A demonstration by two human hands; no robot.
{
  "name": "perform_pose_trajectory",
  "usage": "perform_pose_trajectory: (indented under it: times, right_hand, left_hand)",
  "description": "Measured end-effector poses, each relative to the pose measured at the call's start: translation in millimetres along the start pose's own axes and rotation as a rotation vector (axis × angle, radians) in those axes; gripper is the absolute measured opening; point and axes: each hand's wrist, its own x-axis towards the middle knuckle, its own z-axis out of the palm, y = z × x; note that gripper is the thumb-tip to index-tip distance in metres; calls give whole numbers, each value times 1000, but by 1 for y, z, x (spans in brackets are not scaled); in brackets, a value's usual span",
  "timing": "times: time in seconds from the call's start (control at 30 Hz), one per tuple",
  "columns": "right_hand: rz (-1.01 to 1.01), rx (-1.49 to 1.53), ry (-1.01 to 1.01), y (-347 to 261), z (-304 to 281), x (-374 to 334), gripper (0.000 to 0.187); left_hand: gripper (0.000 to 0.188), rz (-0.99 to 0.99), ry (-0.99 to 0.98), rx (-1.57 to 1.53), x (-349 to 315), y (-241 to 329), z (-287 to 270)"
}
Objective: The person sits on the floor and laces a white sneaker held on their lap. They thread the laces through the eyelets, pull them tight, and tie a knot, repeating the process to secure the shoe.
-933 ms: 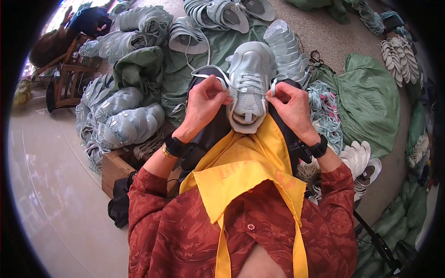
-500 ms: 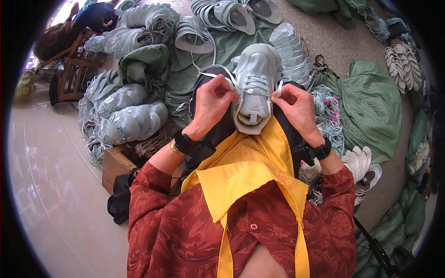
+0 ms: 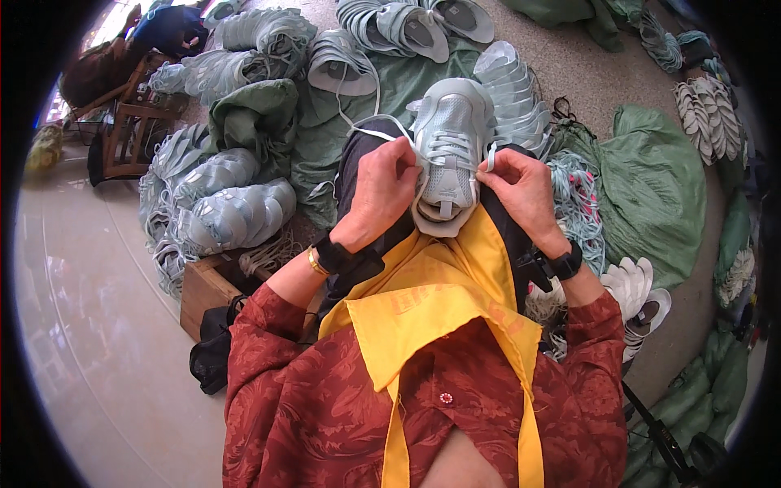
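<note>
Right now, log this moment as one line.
left hand: pinching lace | right hand: pinching lace end | shoe: on lap, toe away | around: shoe piles, green sacks

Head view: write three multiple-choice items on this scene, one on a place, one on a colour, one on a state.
1. Where does the pale grey-green sneaker rest?
A. on the person's lap
B. on the wooden stool
C. on the tiled floor

2. What colour is the cloth hanging down the person's chest?
A. blue
B. yellow
C. white

3. What are the hands doing?
A. resting flat on the knees
B. both pinching the white lace
C. only one touches the sneaker

Answers:
1 A, the sneaker lies on the dark trousers between both hands.
2 B, it is plainly yellow over the red shirt.
3 B, the left hand and the right hand each grip lace beside the eyelets.
</note>
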Motion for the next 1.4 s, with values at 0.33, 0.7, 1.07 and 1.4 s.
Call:
perform_pose_trajectory:
  times: [0.33, 0.7, 1.07, 1.4]
  right_hand:
    - [-22, -118, 37, -8, -8, -3, 13]
    - [-275, -311, 37, -27, 4, -17, 22]
    - [-241, -459, 31, -25, 12, -16, 18]
    - [-334, -537, 26, -24, 22, -18, 20]
  left_hand:
    - [20, 17, -1, 1, 0, 1, -3]
    - [30, 183, 35, -6, -15, 10, -3]
    - [30, 310, 28, 194, -20, 5, 2]
    - [24, 288, -46, 359, -18, 6, 7]
